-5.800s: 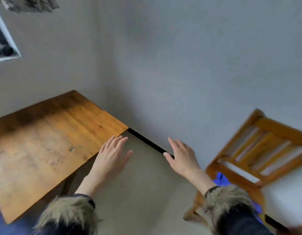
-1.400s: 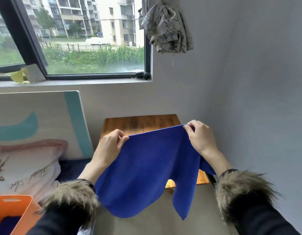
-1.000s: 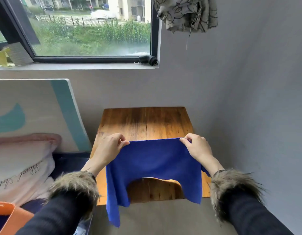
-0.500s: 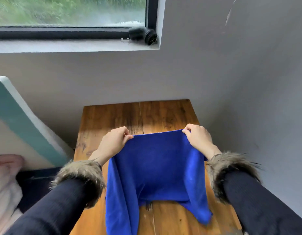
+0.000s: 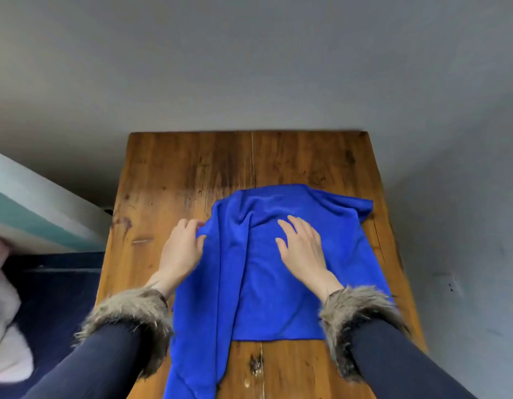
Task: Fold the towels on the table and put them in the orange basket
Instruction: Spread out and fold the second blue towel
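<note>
Illumination is soft, even daylight of moderate level with no visible source in view; the grey wall shades gradually darker toward its upper corners. Shadows are faint and diffuse: a dull sheen lies on the far part of the wooden table, and the blue towel reads saturated with its folds only weakly modelled. Wide-angle distortion splays the table's sides and bends the frame margins, fine detail is smeared throughout, and the pale fabric at the left edge is blurred.
</note>
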A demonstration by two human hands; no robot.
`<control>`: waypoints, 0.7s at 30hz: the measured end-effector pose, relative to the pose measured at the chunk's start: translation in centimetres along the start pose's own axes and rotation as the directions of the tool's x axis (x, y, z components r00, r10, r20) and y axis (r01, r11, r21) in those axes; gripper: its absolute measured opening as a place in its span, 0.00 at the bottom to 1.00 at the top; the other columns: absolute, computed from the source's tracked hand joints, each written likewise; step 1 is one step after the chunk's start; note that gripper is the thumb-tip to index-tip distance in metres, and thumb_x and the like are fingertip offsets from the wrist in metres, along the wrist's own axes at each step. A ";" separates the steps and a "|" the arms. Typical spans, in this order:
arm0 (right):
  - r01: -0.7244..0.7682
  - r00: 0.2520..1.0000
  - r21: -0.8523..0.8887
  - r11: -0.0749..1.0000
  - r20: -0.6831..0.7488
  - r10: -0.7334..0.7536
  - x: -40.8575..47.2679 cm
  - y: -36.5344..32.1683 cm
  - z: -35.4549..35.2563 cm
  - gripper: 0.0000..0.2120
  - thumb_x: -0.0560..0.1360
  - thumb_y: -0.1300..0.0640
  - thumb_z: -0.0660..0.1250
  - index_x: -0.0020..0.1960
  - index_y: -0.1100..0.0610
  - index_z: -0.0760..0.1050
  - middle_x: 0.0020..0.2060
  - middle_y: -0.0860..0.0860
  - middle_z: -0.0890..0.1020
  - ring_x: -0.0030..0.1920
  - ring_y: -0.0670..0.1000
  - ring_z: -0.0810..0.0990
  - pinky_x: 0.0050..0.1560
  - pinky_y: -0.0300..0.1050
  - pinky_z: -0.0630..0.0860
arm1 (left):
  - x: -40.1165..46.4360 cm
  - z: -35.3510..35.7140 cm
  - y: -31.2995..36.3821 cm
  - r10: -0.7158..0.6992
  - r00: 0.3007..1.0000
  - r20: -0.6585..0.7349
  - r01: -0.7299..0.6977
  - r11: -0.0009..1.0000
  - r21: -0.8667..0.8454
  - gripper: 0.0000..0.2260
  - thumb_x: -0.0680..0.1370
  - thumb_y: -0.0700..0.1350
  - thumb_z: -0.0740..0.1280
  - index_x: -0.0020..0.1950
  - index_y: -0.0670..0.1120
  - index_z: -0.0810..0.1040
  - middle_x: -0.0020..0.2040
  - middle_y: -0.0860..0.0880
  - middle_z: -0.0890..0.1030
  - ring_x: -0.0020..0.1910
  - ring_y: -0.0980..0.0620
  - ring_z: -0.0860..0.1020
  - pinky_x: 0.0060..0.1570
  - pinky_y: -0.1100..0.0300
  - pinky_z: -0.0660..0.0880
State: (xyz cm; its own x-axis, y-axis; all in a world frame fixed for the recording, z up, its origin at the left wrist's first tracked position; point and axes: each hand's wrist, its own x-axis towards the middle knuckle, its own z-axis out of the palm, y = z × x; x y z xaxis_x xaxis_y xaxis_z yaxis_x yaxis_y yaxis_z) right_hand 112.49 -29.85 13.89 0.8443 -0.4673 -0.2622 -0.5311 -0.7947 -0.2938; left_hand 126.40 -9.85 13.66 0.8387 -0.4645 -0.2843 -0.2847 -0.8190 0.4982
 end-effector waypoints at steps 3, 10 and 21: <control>0.040 0.987 -0.052 0.998 0.158 -0.031 -0.9 -1.0 3.6 0.29 0.79 0.45 0.56 0.76 0.49 0.50 0.77 0.50 0.48 0.76 0.52 0.44 0.72 0.60 0.46 | -3.2 2.3 -2.8 -0.192 0.981 0.006 0.192 0.981 -0.037 0.15 0.77 0.42 0.66 0.62 0.39 0.71 0.57 0.40 0.73 0.59 0.41 0.72 0.57 0.51 0.68; 0.058 0.964 -0.159 0.986 0.267 -0.014 -1.7 -0.4 6.7 0.37 0.76 0.37 0.56 0.76 0.45 0.38 0.75 0.49 0.34 0.74 0.54 0.32 0.67 0.72 0.45 | -5.3 4.1 -5.5 -0.412 0.910 -0.043 0.406 0.907 -0.111 0.11 0.74 0.47 0.70 0.51 0.42 0.74 0.51 0.43 0.75 0.53 0.42 0.73 0.49 0.53 0.68; -0.044 0.935 -0.127 0.991 0.345 0.086 -3.3 1.3 4.9 0.42 0.73 0.38 0.63 0.75 0.42 0.38 0.74 0.45 0.33 0.74 0.52 0.33 0.68 0.71 0.50 | -0.4 -3.2 -9.0 -0.350 0.911 -0.219 0.356 0.934 -0.014 0.05 0.75 0.44 0.68 0.46 0.42 0.75 0.49 0.39 0.78 0.51 0.37 0.75 0.47 0.50 0.70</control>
State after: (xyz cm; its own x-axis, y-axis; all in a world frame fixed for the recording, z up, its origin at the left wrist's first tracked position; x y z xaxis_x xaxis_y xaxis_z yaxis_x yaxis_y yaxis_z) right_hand 108.66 -27.50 9.87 0.7191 -0.3717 -0.5872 -0.5545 -0.8162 -0.1624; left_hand 130.09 -1.22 11.88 0.9653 -0.0624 -0.2537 0.0389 -0.9258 0.3761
